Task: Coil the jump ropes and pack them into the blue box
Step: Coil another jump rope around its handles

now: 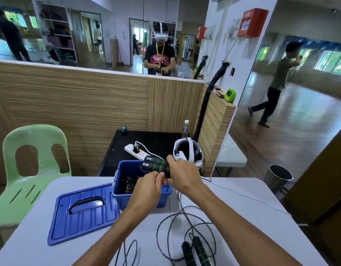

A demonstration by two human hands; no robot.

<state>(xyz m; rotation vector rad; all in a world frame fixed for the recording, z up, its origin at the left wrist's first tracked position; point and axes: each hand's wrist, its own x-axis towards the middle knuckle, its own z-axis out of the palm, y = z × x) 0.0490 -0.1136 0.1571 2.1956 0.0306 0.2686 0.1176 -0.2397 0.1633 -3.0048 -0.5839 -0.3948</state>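
Two hands up over the one blue box: the right hand has its grip wrapped around a wound jump rope bundle, two black handles with green rings side by side, and the left hand pinches the thin black cord at the bundle. One dark coil lies inside the box. A second rope sprawls loose on the white surface. One ribbed blue lid lies beside the box. "FIRE" reads on the red wall box.
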